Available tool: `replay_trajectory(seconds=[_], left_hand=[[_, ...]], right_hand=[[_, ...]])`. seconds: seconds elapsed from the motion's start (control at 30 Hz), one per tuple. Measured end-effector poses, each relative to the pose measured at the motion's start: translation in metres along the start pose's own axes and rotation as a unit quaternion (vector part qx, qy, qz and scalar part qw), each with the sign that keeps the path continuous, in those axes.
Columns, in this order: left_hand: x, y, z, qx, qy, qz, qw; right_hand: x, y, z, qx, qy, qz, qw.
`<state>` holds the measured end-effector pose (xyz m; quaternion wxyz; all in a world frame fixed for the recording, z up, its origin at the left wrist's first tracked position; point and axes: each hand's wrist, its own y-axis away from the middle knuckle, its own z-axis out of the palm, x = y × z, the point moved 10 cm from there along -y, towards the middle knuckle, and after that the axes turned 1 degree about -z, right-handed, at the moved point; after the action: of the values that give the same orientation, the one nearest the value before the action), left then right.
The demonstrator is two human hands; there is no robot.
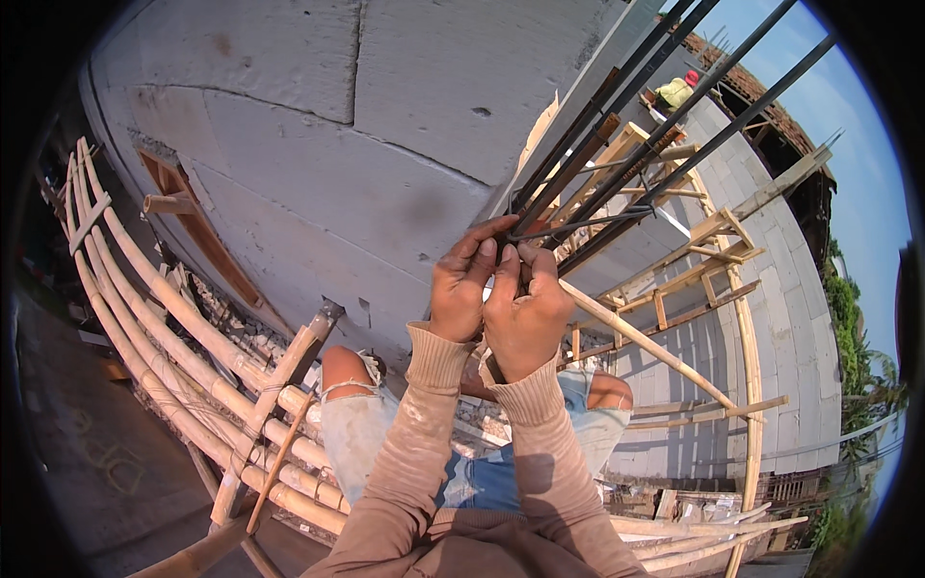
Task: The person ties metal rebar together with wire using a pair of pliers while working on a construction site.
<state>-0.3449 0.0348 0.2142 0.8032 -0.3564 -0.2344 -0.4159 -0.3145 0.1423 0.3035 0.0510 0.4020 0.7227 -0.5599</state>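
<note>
Both my hands are raised close together in the middle of the view, at the lower end of several dark steel reinforcing bars. A thin bent steel stirrup crosses these bars just above my fingers. My left hand is closed, its thumb and forefinger pinched at the stirrup's near corner. Right beside it my right hand is also closed, thumb and fingers pressed together. Whatever small thing lies between the fingertips is hidden. Tan knitted cuffs cover both wrists.
A light grey block wall rises ahead and left. Bamboo poles run along the left, lashed to an upright. Bamboo and timber scaffolding stands right, before another block wall. Far off, a person in a red hat is by that wall.
</note>
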Motion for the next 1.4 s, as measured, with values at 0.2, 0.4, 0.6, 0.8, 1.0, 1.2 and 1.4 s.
replay_trajectory(seconds=[0.2, 0.4, 0.6, 0.8, 1.0, 1.2, 1.4], left_hand=[[0.003, -0.005, 0.005, 0.017, -0.027, -0.027, 0.999], [0.004, -0.014, 0.012, -0.05, -0.093, -0.03, 0.994], [0.006, -0.016, 0.012, -0.106, -0.162, -0.044, 0.98], [0.004, -0.016, 0.017, -0.128, -0.091, -0.037, 0.987], [0.004, -0.02, 0.017, -0.138, -0.029, -0.039, 0.989], [0.007, -0.018, 0.018, -0.123, -0.022, -0.046, 0.991], [0.006, -0.019, 0.019, -0.122, -0.011, -0.048, 0.991]], right_hand=[[-0.003, -0.002, 0.001, -0.042, 0.067, -0.036, 0.996], [0.008, -0.005, 0.0, -0.062, -0.006, 0.029, 0.998], [0.026, 0.008, -0.001, -0.107, -0.101, 0.148, 0.978], [0.047, 0.071, -0.135, -0.027, -0.003, 0.063, 0.998], [0.18, 0.214, -0.314, 0.08, 0.254, 0.293, 0.918], [0.189, 0.401, -0.35, -0.075, 0.401, 0.438, 0.801], [0.183, 0.558, -0.337, -0.307, 0.452, 0.517, 0.659]])
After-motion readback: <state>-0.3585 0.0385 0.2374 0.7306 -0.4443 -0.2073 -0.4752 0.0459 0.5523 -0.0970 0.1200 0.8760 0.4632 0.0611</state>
